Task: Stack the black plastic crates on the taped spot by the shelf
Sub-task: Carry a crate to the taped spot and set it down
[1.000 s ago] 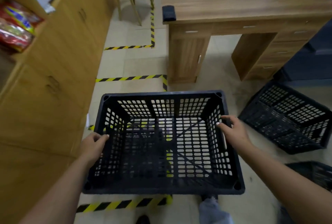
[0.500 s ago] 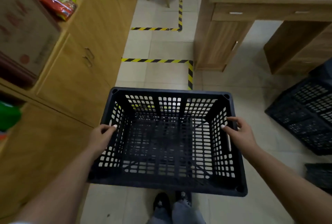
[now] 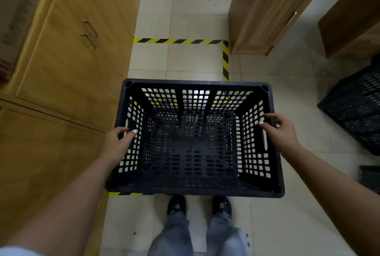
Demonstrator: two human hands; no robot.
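Cabinet (image 3: 67, 66): wooden shelf unit with two metal door handles, standing just left of the crate.
Taped spot (image 3: 178, 41): a rectangle of yellow-and-black hazard tape on the tiled floor; its far line and right corner show beyond the crate, and a strip of its near line shows under the crate's near-left corner.
Crate (image 3: 195, 140): black perforated plastic, empty, open side up, directly over the taped spot beside the cabinet. Whether it rests on the floor or hangs just above it, I cannot tell.
Spare crates (image 3: 355, 112): more black crates lie on the floor well to the right of the held crate.
Left hand (image 3: 117, 144): grips the crate's left wall, fingers (image 3: 131, 132) curled over the rim.
Right hand (image 3: 281, 132): grips the crate's right wall by the handle slot, fingers hooked over the rim.
Step in hand: likely setting this crate down as the base of the stack.
Doing it well: keep it level, square its edges to the tape lines, settle all four corners inside them, and free both hands only once it sits flat.
Writing: a cardboard box (image 3: 14, 23) on the shelf, left of the cabinet doors, carries print too blurred to read.
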